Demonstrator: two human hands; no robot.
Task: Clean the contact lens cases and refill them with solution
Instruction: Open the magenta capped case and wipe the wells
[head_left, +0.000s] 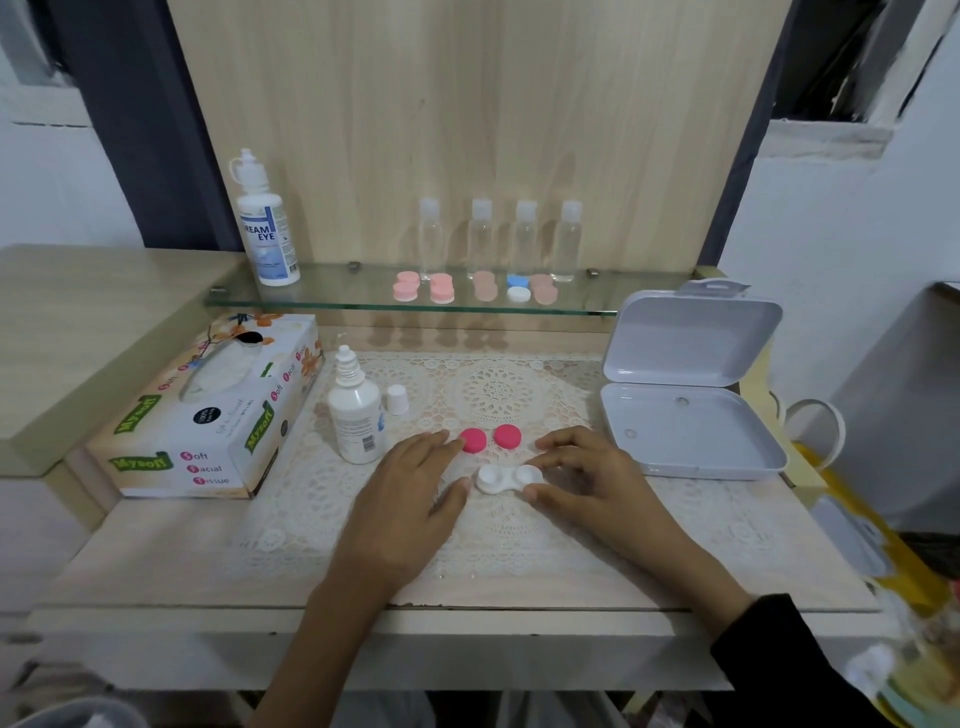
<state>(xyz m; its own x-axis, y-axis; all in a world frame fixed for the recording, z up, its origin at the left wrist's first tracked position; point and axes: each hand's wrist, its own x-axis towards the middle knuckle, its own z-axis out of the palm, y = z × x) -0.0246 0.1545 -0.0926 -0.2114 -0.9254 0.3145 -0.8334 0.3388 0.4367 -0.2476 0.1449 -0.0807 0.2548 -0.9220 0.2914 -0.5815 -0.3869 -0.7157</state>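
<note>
- White twin-well plastic contact lens case (510, 478) lies flat on the cream lace mat (498, 389), low centre of the mat, both wells uncapped and facing up.
- Two round pink plastic screw caps, one (474, 440) at 11 o'clock of the case, the other (507, 436) at 12, both just beside it on the mat.
- Left hand (410, 499): at 9 o'clock of the case, fingers straight and flat on the mat, holding nothing; a fingertip reaches the left pink cap, thumb tip close to the left well.
- Right hand (587, 473): at 3 o'clock, fingers curled, thumb and a finger seem to pinch the right well.
- Small white plastic solution bottle (356, 415) stands upright at 10 o'clock, nozzle bare; its small white cap (397, 399) stands beside it.
- Printed cardboard tissue box (208, 410) at 9 o'clock, well apart; no loose tissue on the mat.
- Open white hinged plastic box (691, 415) at 2 o'clock, lid up.
- Glass shelf (363, 296) at 12 o'clock carries a tall white labelled bottle (266, 228), four clear small bottles (498, 239) and more capped lens cases (441, 288), pink plus one blue-and-white.
- Progress, my read: early. This case is opened and the bottle is ready; cannot tell if the wells hold liquid.
- Left to do, likely: rinse and wipe the wells, refill, recap, then the shelf cases, which look untouched.
</note>
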